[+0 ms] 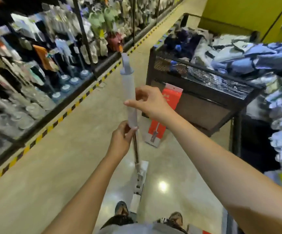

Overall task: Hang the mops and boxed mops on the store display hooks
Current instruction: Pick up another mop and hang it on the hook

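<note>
Blurred store display rack point(35, 65) of hanging goods fills 9–11 o'clock; black metal mesh bin point(196, 92), heaped with blue and grey packs, sits at 2 o'clock. Long flat mop with pale blue sleeved handle point(128, 92) stands near upright at centre, white head down toward 6 o'clock; red rectangular cardboard mop box point(160, 125) leans on the bin, at 3 o'clock of the mop. Left hand point(121, 141) grips the sleeve's lower end, fingers curled round it; right hand point(150, 102), above, pinches the sleeve, thumb across its front, fingers curled.

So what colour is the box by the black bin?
Red box, white at the bottom; head view.
</note>
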`<control>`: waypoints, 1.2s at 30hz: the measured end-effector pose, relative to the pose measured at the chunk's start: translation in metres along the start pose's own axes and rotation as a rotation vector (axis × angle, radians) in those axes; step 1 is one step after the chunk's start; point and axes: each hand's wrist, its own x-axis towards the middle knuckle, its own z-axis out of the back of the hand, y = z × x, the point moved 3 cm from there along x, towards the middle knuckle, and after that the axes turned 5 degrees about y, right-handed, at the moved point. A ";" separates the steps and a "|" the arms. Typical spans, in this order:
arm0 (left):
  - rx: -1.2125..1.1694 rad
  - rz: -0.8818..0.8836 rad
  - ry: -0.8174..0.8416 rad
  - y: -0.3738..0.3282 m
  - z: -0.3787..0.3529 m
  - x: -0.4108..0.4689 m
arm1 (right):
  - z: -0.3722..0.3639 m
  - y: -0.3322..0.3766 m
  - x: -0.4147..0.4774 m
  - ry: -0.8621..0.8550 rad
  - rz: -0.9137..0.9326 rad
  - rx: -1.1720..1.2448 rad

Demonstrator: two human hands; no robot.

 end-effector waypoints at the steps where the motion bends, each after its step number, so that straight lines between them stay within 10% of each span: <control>1: 0.038 -0.005 -0.045 0.004 0.023 -0.003 | -0.017 0.010 0.007 0.005 0.014 0.012; 17: 0.186 0.035 -0.693 0.011 0.288 -0.087 | -0.246 0.179 0.084 0.215 0.424 0.182; 36: 0.122 0.177 -1.222 0.024 0.399 -0.082 | -0.372 0.270 0.207 0.977 0.670 0.333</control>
